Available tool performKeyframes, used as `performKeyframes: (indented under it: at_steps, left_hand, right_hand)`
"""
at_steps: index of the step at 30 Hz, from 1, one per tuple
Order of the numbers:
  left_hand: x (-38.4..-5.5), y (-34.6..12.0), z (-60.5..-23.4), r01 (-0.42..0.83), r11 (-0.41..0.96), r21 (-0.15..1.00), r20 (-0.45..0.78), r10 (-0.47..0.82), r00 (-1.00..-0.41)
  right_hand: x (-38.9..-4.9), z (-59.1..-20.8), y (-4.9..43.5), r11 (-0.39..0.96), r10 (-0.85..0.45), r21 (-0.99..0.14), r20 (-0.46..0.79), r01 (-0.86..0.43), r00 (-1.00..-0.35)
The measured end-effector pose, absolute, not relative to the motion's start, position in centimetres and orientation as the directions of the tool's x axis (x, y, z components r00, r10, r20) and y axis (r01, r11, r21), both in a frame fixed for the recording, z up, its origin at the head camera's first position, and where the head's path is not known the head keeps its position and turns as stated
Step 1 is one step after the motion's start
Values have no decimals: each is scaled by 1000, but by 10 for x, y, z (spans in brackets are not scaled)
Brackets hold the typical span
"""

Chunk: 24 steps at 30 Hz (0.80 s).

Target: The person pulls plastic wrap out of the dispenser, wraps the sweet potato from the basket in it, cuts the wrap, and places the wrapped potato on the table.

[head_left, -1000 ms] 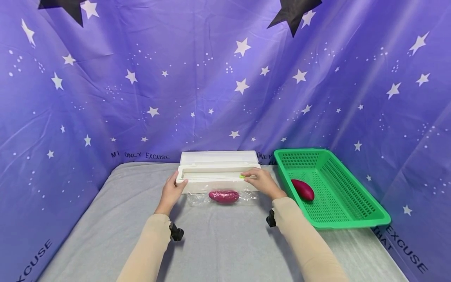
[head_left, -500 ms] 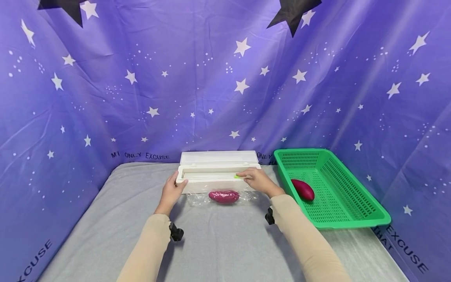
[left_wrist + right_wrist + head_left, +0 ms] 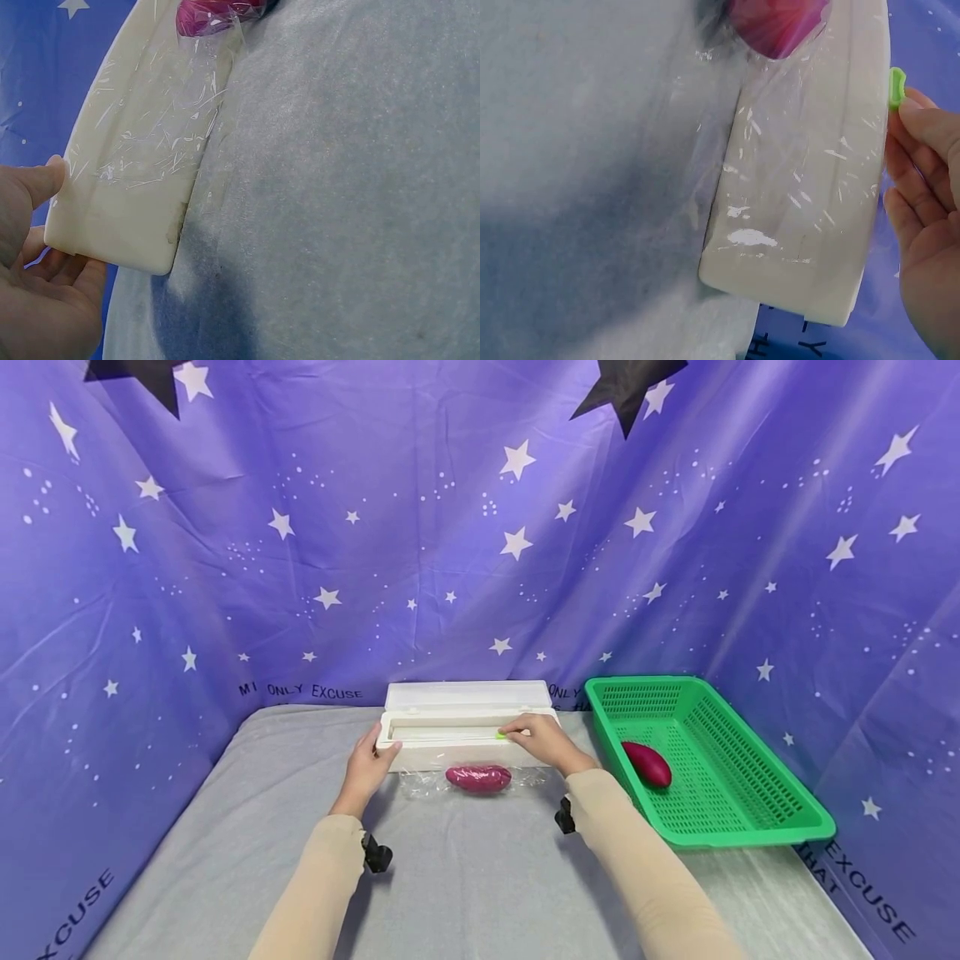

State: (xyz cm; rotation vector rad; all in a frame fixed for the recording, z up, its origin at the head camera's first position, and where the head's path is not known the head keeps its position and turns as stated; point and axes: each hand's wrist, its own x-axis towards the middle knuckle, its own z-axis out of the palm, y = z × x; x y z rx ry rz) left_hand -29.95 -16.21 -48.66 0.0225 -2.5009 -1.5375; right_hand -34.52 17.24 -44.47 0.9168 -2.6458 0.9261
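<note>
A white plastic-wrap dispenser box stands on the table with its lid tipped back. My left hand grips the box's left end, the thumb on the front edge and fingers curled beneath the end in the left wrist view. With thumb and fingers, my right hand pinches the green slide cutter on the box's front top edge, right of the middle. Clear plastic wrap hangs down the box's front. A purple-red sweet potato-like item lies against the wrap before the box.
A green perforated basket stands at the right, with another purple-red item of the same shape inside. Grey cloth covers the table. A purple star-printed curtain closes off the back and sides.
My right hand has slid left along the box's front edge, carrying the green slide cutter with it. The left hand and the wrapped item have stayed in place.
</note>
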Motion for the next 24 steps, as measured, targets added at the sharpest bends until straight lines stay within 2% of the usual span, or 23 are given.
performKeyframes:
  at_steps: [9,19,24]
  left_hand:
    - [-300,-163,-487,94,444,891,159,-112,-981]
    - [-299,-164,-487,84,449,889,150,-113,-982]
    - [-299,-165,-487,86,443,892,147,-107,-983]
  right_hand:
    - [-344,-442,161,663,-468,-500,304,-557,-830]
    - [-344,-440,152,696,-471,-464,283,-549,-836]
    - [-345,-441,144,683,-466,-494,272,-538,-842]
